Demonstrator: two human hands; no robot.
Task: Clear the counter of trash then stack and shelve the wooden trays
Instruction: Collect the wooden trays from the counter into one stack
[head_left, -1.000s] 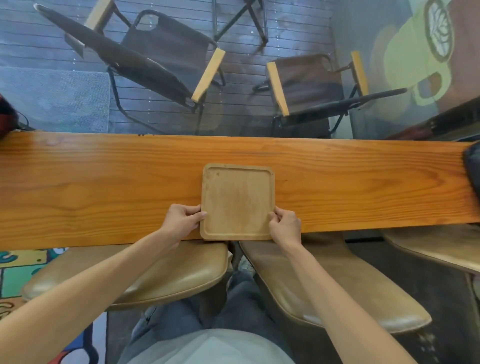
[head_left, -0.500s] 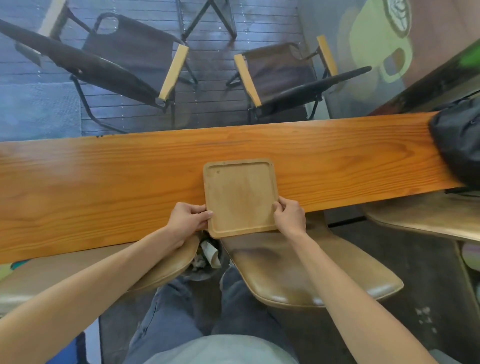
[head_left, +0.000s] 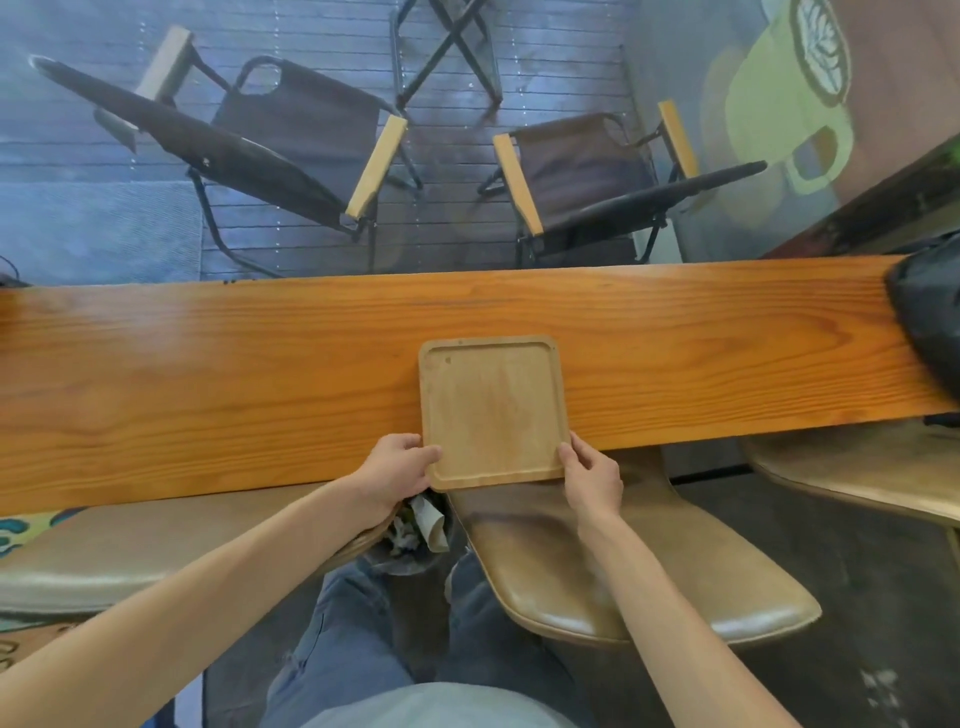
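Tray (head_left: 491, 410): overhangs counter (head_left: 208, 384) at 6 o'clock; left hand (head_left: 397, 470), right hand (head_left: 592, 475) grip its corners. Risk: slipping off edge.

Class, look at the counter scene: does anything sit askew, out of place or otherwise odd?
The wooden tray hangs over the counter's near edge, held at its near corners by the left hand and right hand. Crumpled trash shows below, between the stools. Nothing looks spilled or damaged.
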